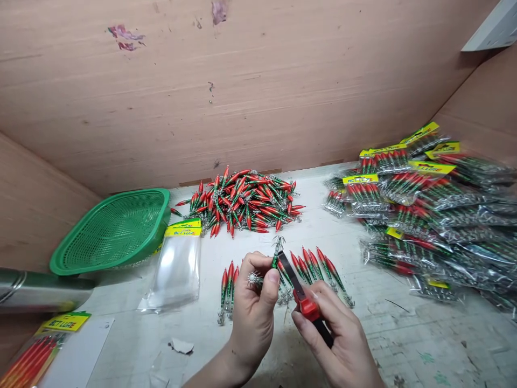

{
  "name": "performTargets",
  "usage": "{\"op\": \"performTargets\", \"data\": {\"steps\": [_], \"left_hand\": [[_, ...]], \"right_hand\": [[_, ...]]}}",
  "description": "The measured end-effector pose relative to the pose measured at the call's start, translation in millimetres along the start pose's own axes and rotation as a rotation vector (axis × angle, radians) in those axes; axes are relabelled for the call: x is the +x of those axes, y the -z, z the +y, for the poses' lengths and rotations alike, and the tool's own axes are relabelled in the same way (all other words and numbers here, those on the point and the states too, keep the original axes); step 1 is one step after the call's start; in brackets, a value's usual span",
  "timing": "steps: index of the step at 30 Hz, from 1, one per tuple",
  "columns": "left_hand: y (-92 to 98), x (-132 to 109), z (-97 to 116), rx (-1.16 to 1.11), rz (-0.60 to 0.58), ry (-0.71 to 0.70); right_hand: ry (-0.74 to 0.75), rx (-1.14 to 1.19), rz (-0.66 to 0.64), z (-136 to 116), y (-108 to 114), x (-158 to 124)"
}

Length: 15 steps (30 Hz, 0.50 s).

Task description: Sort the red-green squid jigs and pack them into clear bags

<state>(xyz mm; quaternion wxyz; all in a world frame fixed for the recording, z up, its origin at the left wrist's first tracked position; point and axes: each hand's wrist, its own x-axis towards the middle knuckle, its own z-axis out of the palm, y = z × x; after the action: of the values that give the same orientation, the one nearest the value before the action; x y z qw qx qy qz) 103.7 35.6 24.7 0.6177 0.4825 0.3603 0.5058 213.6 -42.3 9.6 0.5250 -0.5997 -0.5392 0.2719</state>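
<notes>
My left hand (252, 312) pinches a red-and-green fishing lure (275, 262) between thumb and forefinger, its crown of hooks pointing up. A second hook crown (254, 278) shows at the curled fingers; whether they grip it I cannot tell. In my right hand (339, 334) is a red-and-black utility knife (307, 308). Its dark blade end lies right beside the lure, perhaps touching it. Behind my hands, loose lures lie in a row on the table, some left (230, 285) and some right (313, 264), red tips pointing away. My fingers hide the middle of the row.
A big heap of lures (246, 202) lies at the back. Clear header-card bags (177, 269) and a green basket (109, 231) are on the left, with a packed bag (40, 350) nearer. Filled lure packets (436, 215) pile up at right. Wooden panels (258, 108) enclose the table.
</notes>
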Motion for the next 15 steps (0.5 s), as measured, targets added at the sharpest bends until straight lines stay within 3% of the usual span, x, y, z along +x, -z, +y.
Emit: {"op": "performTargets", "data": {"steps": [15], "left_hand": [[0.5,-2.9,-1.3,0.185,0.055,-0.19]], "right_hand": [[-0.006,0.018,-0.026,0.8,-4.0,-0.4]]}}
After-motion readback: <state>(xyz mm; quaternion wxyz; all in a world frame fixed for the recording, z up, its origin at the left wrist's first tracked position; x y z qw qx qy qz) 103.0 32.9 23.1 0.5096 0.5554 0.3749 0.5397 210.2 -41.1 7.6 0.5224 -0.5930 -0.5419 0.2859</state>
